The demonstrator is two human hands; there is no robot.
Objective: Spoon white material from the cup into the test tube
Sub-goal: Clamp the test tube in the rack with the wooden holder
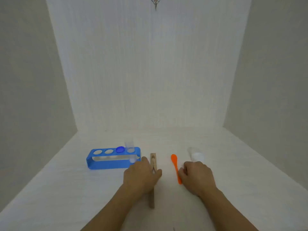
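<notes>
A clear test tube [129, 145] stands in the rightmost hole of a blue rack [113, 164]. To the right, a clear cup [197, 155] holds white material. An orange spoon [175, 164] lies flat on the table between the hands, bowl pointing away from me. My left hand [141, 176] lies over a wooden tube clamp [153, 160], with the thumb on its right side and the fingers on its left. My right hand [197, 176] has curled fingers touching the right side of the spoon's handle. Whether it grips the spoon is unclear.
A blue cap [120, 149] sits on the rack's third hole; the two left holes hold nothing. A white cloth [66, 189] covers the table, which is enclosed by white walls at the back and both sides. A metal hook [155, 2] hangs high on the back wall.
</notes>
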